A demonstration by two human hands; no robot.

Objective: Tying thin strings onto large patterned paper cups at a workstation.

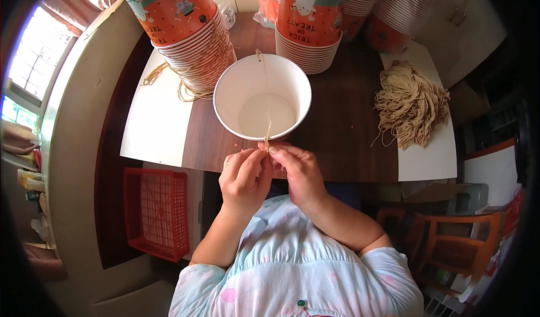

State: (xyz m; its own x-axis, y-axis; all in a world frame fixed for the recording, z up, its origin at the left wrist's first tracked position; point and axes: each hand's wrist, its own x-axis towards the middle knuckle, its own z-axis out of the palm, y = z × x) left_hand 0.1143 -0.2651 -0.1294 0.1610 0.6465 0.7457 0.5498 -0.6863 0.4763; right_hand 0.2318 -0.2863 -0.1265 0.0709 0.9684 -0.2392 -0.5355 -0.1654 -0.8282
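A white-lined paper bucket (pixel 225 95) stands on the table in front of me, its mouth tipped toward me. At its near rim, a piece of tan twine (pixel 268 132) passes over the edge. My left hand (pixel 245 173) pinches this twine between thumb and fingertips. From the other side my right hand (pixel 298 168) grips the same twine, fingertips almost touching those of the left. A bit of twine also shows at a hole in the far rim, with a thin strand inside the bucket. The fingers partly hide the twine's end.
Stacked orange buckets with twine draped on them (pixel 191 41) stand at the left back. Another orange stack (pixel 309 30) is behind the bucket, with more stacks further right. A heap of tan twine (pixel 409 104) lies at the right. A red plastic crate (pixel 156 213) sits below left, a wooden chair (pixel 455 249) at right.
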